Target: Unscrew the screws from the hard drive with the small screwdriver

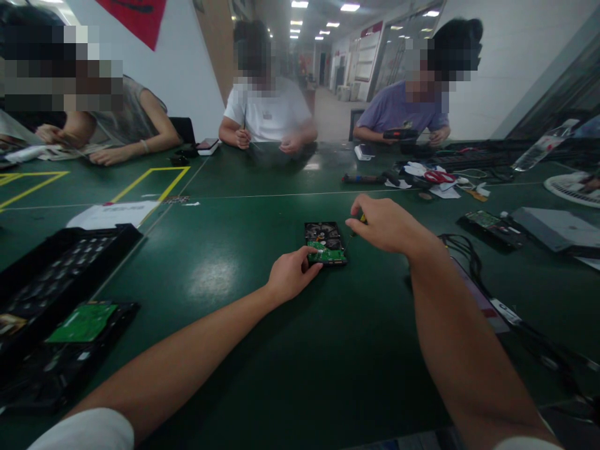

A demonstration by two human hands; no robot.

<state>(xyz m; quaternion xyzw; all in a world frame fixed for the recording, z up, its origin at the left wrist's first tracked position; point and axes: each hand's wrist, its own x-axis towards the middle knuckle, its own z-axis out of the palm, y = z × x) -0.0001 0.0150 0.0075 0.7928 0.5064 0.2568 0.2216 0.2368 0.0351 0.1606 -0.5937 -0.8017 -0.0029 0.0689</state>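
Note:
A black hard drive [325, 242] with a green circuit board on its near end lies on the green table [225, 275] in front of me. My left hand [293, 274] rests against the drive's near left corner, fingers curled, thumb touching the board. My right hand [384, 224] hovers just right of the drive, fingers pinched round a small yellow-handled screwdriver [362, 219] whose tip points toward the drive.
A black tray [56, 275] and a drive with a green board [82, 322] lie at the near left. Cables [462, 247], another drive [490, 225] and a grey box [557, 230] sit at the right. Three people sit along the far edge, with tools and paper scattered nearby.

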